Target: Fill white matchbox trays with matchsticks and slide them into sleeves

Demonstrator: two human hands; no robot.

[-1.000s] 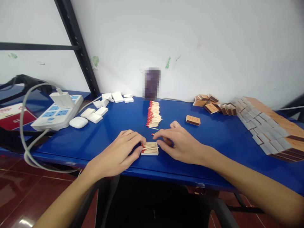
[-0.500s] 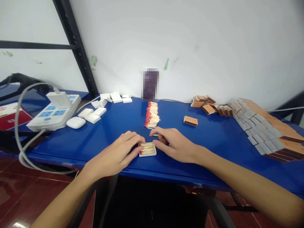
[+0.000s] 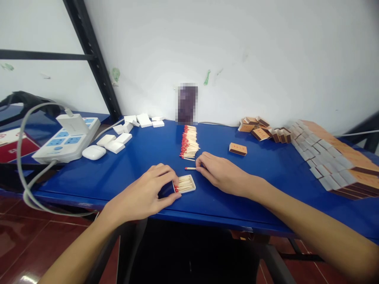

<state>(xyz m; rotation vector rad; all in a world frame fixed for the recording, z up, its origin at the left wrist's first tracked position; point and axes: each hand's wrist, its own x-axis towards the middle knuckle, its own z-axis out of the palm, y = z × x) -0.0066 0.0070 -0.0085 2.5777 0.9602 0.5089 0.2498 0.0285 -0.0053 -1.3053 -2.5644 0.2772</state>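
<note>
My left hand (image 3: 151,193) grips the left end of a white matchbox tray (image 3: 194,184), thumb in front and fingers behind. Several red-headed matches lie in the tray, their heads toward that hand. Behind and to the right of it, my right hand (image 3: 217,169) pinches the bare end of a single match (image 3: 190,168), whose red head points left. A long pile of matches (image 3: 189,142) lies just beyond, red heads on the left. An orange and brown matchbox sleeve (image 3: 237,149) lies on the table to the right of the pile.
Several white trays (image 3: 117,144) and a white rounded case (image 3: 94,152) lie at the left, beside a power strip (image 3: 66,140) with cables. Loose matchbox sleeves (image 3: 260,134) lie at the back right. Stacked matchboxes (image 3: 340,161) fill the right side of the blue table (image 3: 142,150).
My right hand has drawn back from the tray toward the pile and closed on a single match. The tray has tilted slightly in my left hand.
</note>
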